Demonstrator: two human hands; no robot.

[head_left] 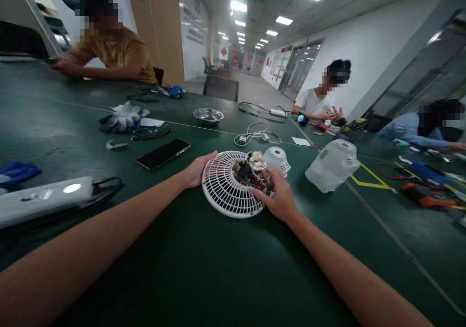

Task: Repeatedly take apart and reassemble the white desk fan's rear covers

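Observation:
A round white fan grille (222, 191) lies tilted in front of me, with a dark motor and wiring (243, 172) exposed at its middle. My left hand (198, 170) grips the grille's left rim; its fingertips pass behind the edge. My right hand (278, 198) is closed around the right side of the motor assembly, the thumb over the grille's ribs. On top of the motor sits a cream-coloured round part (257, 161). Just behind it is a white domed cover (277, 158) with slots. A white plastic housing (333, 165) stands farther right.
A phone (163, 153) and a white power strip (47, 198) lie to the left. Beyond are a metal bowl (208, 116), a white cable (255, 135) and gloves (122, 118). Tools and an orange multimeter (425, 194) lie at right. Several people sit around the table.

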